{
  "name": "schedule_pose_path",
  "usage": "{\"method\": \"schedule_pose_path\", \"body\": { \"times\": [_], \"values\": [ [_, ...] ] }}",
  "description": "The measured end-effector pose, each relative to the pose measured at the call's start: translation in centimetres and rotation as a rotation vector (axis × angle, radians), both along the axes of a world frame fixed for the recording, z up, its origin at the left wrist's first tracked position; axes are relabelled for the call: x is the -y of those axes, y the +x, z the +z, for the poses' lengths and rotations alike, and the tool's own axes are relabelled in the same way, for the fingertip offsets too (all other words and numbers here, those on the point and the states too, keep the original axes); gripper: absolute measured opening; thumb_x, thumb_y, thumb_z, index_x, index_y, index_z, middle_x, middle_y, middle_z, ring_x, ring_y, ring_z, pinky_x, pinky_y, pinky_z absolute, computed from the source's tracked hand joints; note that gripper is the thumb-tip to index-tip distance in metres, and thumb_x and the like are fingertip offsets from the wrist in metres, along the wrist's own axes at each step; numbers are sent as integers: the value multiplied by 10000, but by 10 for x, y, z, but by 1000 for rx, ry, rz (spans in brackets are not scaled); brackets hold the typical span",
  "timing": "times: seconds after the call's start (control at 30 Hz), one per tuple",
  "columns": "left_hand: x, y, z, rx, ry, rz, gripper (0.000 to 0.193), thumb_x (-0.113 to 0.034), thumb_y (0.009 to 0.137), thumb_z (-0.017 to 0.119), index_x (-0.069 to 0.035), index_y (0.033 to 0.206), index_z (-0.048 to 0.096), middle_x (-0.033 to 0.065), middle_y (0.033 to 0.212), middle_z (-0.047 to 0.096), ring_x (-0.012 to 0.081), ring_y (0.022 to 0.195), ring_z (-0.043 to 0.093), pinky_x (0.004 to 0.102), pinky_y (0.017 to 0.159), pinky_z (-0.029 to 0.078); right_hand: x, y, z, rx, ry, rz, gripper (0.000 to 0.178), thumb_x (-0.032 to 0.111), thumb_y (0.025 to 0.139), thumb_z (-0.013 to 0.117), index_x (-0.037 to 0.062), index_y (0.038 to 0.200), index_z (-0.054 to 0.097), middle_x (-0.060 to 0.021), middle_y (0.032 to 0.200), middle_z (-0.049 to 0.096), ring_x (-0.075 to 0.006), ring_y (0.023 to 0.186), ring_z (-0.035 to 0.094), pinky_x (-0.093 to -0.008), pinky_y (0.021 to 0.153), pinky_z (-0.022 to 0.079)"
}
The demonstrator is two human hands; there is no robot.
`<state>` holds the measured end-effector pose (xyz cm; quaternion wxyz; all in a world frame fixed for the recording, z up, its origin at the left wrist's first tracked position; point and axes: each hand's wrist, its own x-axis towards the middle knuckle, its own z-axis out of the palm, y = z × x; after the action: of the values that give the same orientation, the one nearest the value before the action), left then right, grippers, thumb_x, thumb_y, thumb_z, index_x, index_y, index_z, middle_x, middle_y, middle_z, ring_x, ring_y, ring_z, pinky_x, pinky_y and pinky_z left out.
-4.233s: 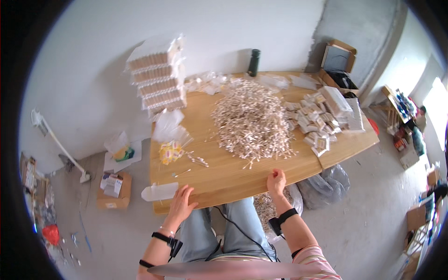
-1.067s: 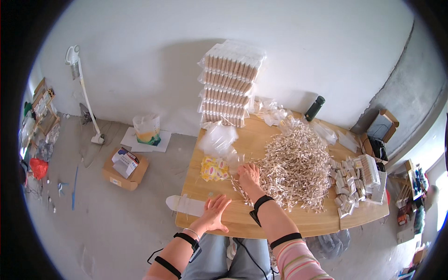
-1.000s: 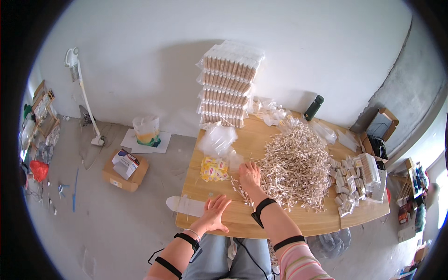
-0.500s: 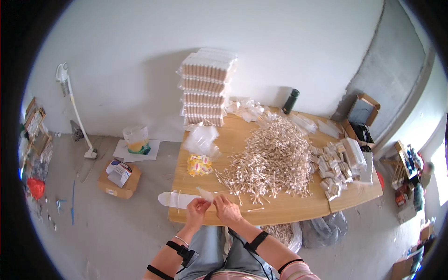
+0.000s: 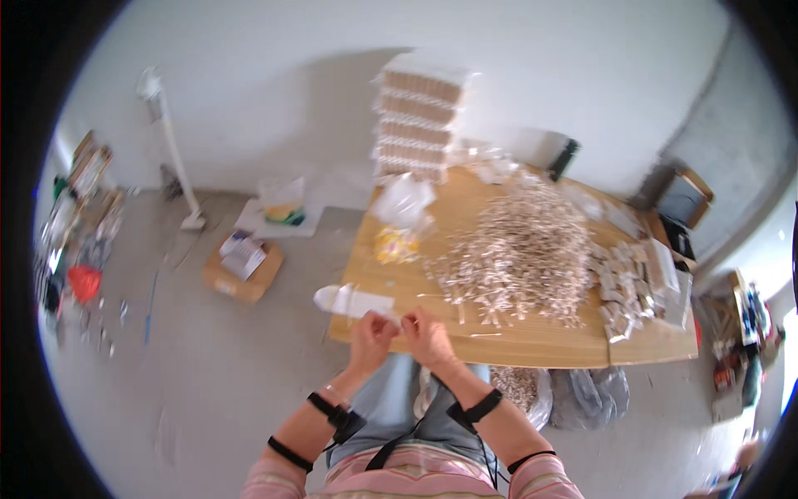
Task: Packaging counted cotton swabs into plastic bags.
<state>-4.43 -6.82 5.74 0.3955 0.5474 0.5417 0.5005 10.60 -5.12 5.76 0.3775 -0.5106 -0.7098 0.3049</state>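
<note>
Above the table's near edge, my left hand (image 5: 374, 333) and my right hand (image 5: 426, 337) are close together, fingers pinched. A pale thin piece (image 5: 396, 319), blurred and mostly hidden by the fingers, lies between them. Beside my left hand, a white strip with a rounded end (image 5: 366, 303) rests on the table, with thin sticks across it. Beyond my right hand spreads a big heap of cotton swabs (image 5: 528, 249), with a few loose ones near the edge. Yellow-and-white small packets (image 5: 396, 246) sit beyond the strip, next to a crumpled clear plastic bag (image 5: 404, 202).
A tall stack of packed swabs (image 5: 418, 125) stands at the table's back left. Small white packs (image 5: 623, 287) lie at the right, and a dark green bottle (image 5: 564, 160) stands at the back. On the floor are a cardboard box (image 5: 245, 270) and grey plastic bags (image 5: 590, 397).
The whole view has shifted, with the table now further right and higher. My hands remain pinched together; the translucent piece that stuck up above them is now hardly visible.
</note>
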Motion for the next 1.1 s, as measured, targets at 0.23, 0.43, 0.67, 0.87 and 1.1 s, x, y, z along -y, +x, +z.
{"method": "schedule_pose_path", "body": {
  "times": [0.23,0.43,0.67,0.87,1.1],
  "values": [
    [10,-6,21,190,-45,62,83,-37,868,597,30,880,549,97,774,673,150,733,668,260,651,523,17,-19,42,-105,97,13,313,-16,769,649,34,1065,557,-174,905,587,-322,706,617,-381,620,518],
    [15,-12,20,7,-15,115,120,-69,847,638,21,831,559,127,750,670,180,704,674,282,637,522,15,-31,41,81,305,15,237,-4,787,639,41,1011,578,-166,913,591,-342,735,624,-416,630,533],
    [19,-15,23,-71,101,194,112,-65,834,635,20,830,561,163,723,655,238,694,685,329,633,535,7,-39,31,200,316,-57,181,82,829,622,62,1006,590,-137,916,609,-360,724,628,-446,609,529],
    [22,-28,5,14,138,302,115,-55,853,633,29,828,558,138,722,661,213,708,689,311,634,542,-1,-64,22,226,212,-103,92,76,831,618,62,907,569,-121,808,618,-334,660,630,-413,564,517],
    [23,-58,-17,705,-159,156,113,-74,894,615,20,957,610,69,921,674,150,844,656,272,746,529,-19,-96,7,121,354,7,125,34,799,648,71,874,555,-102,766,591,-301,633,619,-382,537,507]
  ]
}}
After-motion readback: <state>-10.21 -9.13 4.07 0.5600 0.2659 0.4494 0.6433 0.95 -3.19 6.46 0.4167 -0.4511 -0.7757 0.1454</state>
